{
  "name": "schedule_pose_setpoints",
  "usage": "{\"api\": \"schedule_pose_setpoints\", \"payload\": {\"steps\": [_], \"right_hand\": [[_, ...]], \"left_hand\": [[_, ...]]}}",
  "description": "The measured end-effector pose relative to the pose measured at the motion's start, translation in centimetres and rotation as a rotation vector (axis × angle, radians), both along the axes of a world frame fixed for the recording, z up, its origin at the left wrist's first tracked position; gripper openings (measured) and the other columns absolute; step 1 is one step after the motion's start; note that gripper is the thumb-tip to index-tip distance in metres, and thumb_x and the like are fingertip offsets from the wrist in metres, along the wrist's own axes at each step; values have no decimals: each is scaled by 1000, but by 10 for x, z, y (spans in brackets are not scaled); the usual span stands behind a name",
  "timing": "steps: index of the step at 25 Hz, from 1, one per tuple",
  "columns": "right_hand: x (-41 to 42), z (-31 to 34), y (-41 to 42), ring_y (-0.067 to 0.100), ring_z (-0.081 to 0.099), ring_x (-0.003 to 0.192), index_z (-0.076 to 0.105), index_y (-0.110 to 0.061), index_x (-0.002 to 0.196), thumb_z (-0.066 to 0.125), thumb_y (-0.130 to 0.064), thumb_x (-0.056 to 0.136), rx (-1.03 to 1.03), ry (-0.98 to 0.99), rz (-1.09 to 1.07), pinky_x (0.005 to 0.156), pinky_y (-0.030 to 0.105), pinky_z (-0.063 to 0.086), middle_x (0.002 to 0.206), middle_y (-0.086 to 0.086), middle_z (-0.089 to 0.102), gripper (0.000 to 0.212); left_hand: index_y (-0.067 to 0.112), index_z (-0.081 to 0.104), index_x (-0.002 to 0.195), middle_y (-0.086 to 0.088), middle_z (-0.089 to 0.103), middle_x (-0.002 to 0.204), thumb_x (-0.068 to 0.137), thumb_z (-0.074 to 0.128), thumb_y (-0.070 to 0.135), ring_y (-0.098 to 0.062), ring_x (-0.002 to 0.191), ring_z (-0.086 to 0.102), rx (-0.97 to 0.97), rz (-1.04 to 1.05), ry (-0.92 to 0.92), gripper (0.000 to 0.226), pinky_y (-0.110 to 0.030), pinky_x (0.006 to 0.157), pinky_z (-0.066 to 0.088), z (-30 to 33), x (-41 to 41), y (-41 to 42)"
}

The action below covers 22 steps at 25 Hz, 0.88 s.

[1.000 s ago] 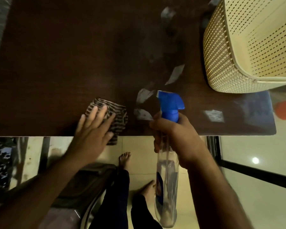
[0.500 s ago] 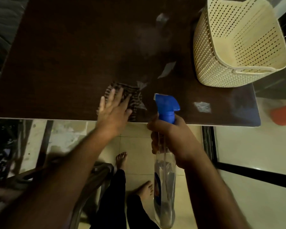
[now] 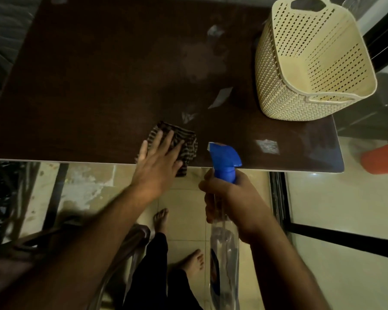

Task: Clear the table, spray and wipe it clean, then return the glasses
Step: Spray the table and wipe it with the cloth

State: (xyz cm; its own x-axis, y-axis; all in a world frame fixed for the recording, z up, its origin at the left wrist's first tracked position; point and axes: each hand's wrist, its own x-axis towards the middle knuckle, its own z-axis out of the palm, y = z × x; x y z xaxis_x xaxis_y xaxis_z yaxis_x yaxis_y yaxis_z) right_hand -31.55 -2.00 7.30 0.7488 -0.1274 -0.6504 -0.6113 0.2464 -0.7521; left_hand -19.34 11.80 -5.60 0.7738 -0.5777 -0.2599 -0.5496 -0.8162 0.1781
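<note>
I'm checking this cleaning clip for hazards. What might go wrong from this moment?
The cloth under the left hand already overhangs the table edge, so a stroke toward the person may drop it. The spray bottle in the right hand hangs over tiled floor near bare feet; drips could make it slippery. The basket blocks wiping that corner.

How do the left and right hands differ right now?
The left hand lies flat, fingers straight, pressing the striped cloth onto the table; the right hand is curled round the spray bottle. The left is over the table's near edge, the right off it, above the floor. Both are bare.
</note>
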Motion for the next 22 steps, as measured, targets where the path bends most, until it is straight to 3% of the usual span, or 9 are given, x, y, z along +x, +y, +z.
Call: {"api": "schedule_pose_setpoints", "payload": {"steps": [6, 9, 13, 19, 22], "right_hand": [[-1, -2, -2, 18, 54, 53, 52, -11, 98, 64, -11, 84, -32, -2, -17, 54, 32, 51, 64, 4, 55, 18], [-3, -1, 1, 18, 53, 53, 52, -12, 96, 64, -10, 84, 0, -12, -24, 53, 32, 51, 63, 4, 55, 17], [0, 1, 2, 17, 52, 50, 51, -10, 98, 62, -7, 85, 38, -32, -42, 50, 30, 49, 62, 5, 54, 17], [7, -4, -8, 18, 53, 54, 50, -11, 100, 63, -10, 84, -18, -46, -73, 52, 30, 51, 65, 4, 54, 20], [11, -3, -9, 18, 53, 53, 51, -9, 101, 63, -9, 84, 27, -46, -87, 51, 30, 49, 66, 6, 54, 21]], "left_hand": [[30, 16, 153, 4, -10, 162, 102, 26, 44, -20, 148, -15, 8, 245, 90, 53, -50, 119, -4, 4, 128, -55], [30, 19, 152, 1, -5, 163, 101, 29, 42, -23, 148, -11, -26, 103, 46, 53, -53, 118, -3, 3, 87, -73], [32, 19, 151, 3, -2, 162, 100, 27, 44, -18, 148, -11, -56, -121, -23, 53, -50, 118, -3, -6, 0, -18], [30, 17, 152, 2, -9, 162, 102, 26, 44, -22, 148, -15, 13, 214, 90, 53, -53, 118, -3, 3, 134, -70], [28, 17, 152, 0, -8, 162, 102, 26, 43, -23, 147, -15, 2, 98, 35, 53, -53, 118, -3, 1, 95, -63]]}}
